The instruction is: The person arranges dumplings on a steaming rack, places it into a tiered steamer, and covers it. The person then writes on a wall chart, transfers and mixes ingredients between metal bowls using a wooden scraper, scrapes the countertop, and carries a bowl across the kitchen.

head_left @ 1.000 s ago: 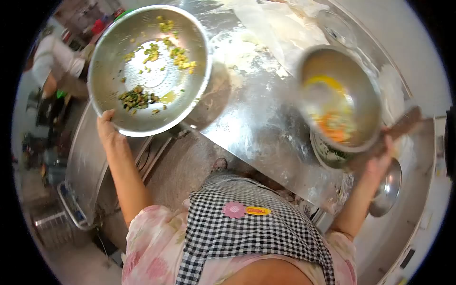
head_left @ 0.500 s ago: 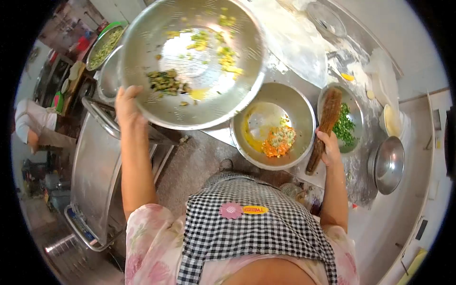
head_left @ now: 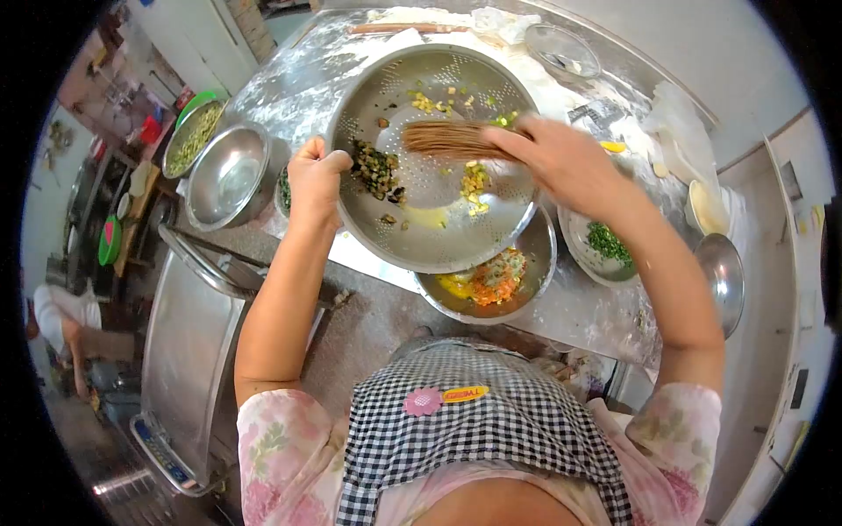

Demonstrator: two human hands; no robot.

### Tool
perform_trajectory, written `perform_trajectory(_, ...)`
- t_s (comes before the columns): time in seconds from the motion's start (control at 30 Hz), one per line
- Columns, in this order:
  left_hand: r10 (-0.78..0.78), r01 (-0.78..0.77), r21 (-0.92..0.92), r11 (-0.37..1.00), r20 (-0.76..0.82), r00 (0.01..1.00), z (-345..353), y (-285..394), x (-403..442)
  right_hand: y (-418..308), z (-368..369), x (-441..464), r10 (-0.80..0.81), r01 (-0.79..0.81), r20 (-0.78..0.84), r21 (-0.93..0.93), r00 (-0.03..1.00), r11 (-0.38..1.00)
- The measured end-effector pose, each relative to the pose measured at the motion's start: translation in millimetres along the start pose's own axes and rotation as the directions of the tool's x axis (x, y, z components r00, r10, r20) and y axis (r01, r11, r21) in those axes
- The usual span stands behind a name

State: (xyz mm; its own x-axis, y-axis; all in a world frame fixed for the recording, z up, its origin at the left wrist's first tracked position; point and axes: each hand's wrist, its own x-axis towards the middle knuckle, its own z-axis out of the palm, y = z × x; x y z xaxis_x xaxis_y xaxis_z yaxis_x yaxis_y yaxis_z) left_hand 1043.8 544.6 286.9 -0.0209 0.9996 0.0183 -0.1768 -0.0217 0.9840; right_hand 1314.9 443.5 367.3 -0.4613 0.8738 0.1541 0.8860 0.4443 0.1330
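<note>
My left hand (head_left: 317, 180) grips the rim of a large perforated metal colander (head_left: 421, 223), which is tilted toward me. Bits of dark chopped vegetable (head_left: 375, 171) and yellow-green pieces (head_left: 474, 186) cling to its inside. My right hand (head_left: 557, 158) is closed around a bristle brush (head_left: 452, 138), whose bristles lie inside the colander, over its perforated bottom. Partly under the colander sits a metal bowl (head_left: 542, 279) with an orange and pale chopped mix (head_left: 500, 279) and yellow liquid. Right of it, a bowl (head_left: 579, 250) holds chopped greens (head_left: 608, 244), partly behind my right forearm.
An empty metal bowl (head_left: 230, 180) and a bowl of shredded greens (head_left: 195, 138) stand at the left. White flour and a rolling pin (head_left: 408, 28) lie on the back of the metal table. A platform scale (head_left: 189, 351) is at my left. Another person (head_left: 66, 316) bends at far left.
The colander has moved right and sits more over the bowl with the orange mix. My right hand has brought the brush up and left from beside the greens into the colander.
</note>
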Motion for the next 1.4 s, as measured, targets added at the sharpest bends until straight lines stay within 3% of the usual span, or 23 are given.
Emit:
perform_trajectory(0.07, 0.009, -0.012, 0.064, 0.998, 0.052, 0.999, 11.2, 8.2, -5.8, 7.3, -4.6, 31.9, -0.166, 0.139, -0.106, -0.226, 0.98, 0.964)
perform_trajectory(0.2, 0.001, -0.006, 0.066, 0.998, 0.08, 0.997, 21.6, 20.8, -11.8, 31.4, 12.4, 46.3, 0.042, -0.073, -0.086, -0.394, 0.995, 0.916)
perform_trajectory(0.3, 0.047, -0.049, 0.042, 0.998, 0.043, 0.998, 16.0, 17.7, -3.5, 34.0, 32.1, 21.7, 0.151, -0.047, 0.248, -0.38, 0.957, 0.924)
perform_trajectory(0.4, 0.111, -0.11, 0.119, 0.987, -0.002, 0.994, 11.0, 13.8, 4.9, 28.2, 43.0, -0.9, 0.011, 0.112, 0.37, -0.308, 0.929, 0.945)
perform_trajectory(0.5, 0.125, -0.123, 0.145, 0.982, -0.009, 0.992, 13.7, 12.0, 6.2, 32.6, 23.9, 7.9, -0.04, 0.106, 0.21, -0.314, 0.977, 0.944)
perform_trajectory(0.57, 0.123, -0.122, 0.122, 0.985, 0.004, 0.992, 18.9, 11.2, 4.9, 44.0, 10.0, 18.1, 0.024, -0.044, -0.067, -0.324, 0.997, 0.945)
perform_trajectory(0.63, 0.129, -0.13, 0.093, 0.987, 0.019, 0.991, 25.1, 10.9, 3.5, 44.3, 3.5, 25.2, 0.243, -0.302, -0.198, -0.366, 0.95, 0.88)
perform_trajectory(0.73, 0.132, -0.132, 0.074, 0.989, -0.006, 0.991, 30.5, 13.4, 5.4, 40.7, 43.4, 15.2, 0.403, -0.324, 0.123, -0.407, 0.907, 0.854)
perform_trajectory(0.83, 0.241, -0.237, 0.173, 0.956, -0.004, 0.971, 30.9, 10.1, 6.8, 30.1, 63.9, -9.5, 0.259, -0.134, 0.385, -0.323, 0.886, 0.937)
perform_trajectory(0.93, 0.17, -0.165, 0.2, 0.966, -0.011, 0.985, 26.8, 6.8, 5.8, 35.6, 40.7, -13.6, 0.155, -0.07, 0.294, -0.281, 0.943, 0.957)
perform_trajectory(1.03, 0.11, -0.109, 0.122, 0.987, -0.003, 0.994, 28.9, 10.8, 3.8, 42.3, 17.7, 6.7, 0.181, -0.162, 0.103, -0.166, 0.978, 0.973)
perform_trajectory(1.07, 0.123, -0.124, 0.131, 0.984, 0.017, 0.992, 30.5, 12.1, 3.8, 43.7, 20.8, 12.0, 0.114, -0.117, -0.033, -0.14, 0.993, 0.983)
perform_trajectory(1.17, 0.176, -0.183, 0.147, 0.972, 0.059, 0.983, 35.6, 14.9, 2.9, 33.9, 40.2, 15.3, 0.035, -0.046, -0.048, -0.236, 0.998, 0.971)
perform_trajectory(1.3, 0.212, -0.214, 0.163, 0.963, 0.034, 0.977, 28.6, 13.9, -0.7, 32.3, 50.6, -9.5, 0.034, 0.068, 0.343, -0.282, 0.939, 0.957)
perform_trajectory(1.4, 0.216, -0.212, 0.143, 0.967, -0.018, 0.976, 25.4, 10.7, 0.3, 20.9, 41.5, -17.8, 0.109, -0.068, 0.233, -0.178, 0.966, 0.982)
